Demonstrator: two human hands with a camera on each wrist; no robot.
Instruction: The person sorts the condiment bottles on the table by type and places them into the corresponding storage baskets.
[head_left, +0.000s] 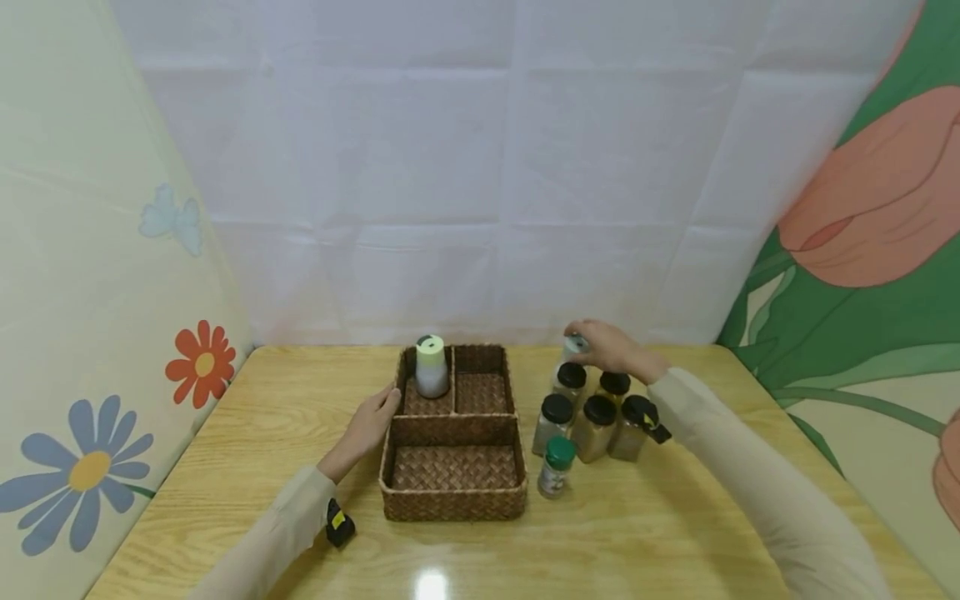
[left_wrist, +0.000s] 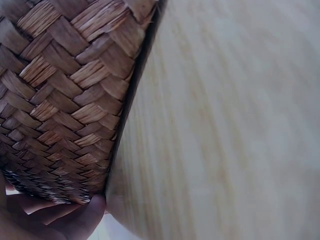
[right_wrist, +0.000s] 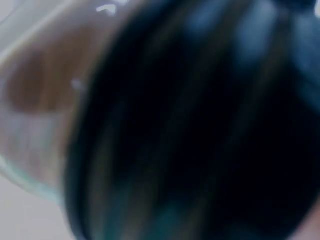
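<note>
My left hand (head_left: 372,417) rests against the left outer wall of a brown woven basket (head_left: 453,505), its fingertips at the rim. The left wrist view shows the fingers (left_wrist: 92,212) touching the weave. A shaker bottle (head_left: 431,375) with a pale green top stands in the basket's back left compartment. My right hand (head_left: 611,346) reaches over the jars and grips another shaker bottle (head_left: 576,343) by its top; the fingers partly hide it. In the right wrist view a ridged black jar lid (right_wrist: 190,130) fills most of the picture, blurred.
Several clear jars with black lids (head_left: 600,410) stand grouped right of the basket, below my right forearm. A small green-capped spice jar (head_left: 557,467) stands in front of them. The wooden table (head_left: 315,375) meets a white cloth backdrop (head_left: 420,283).
</note>
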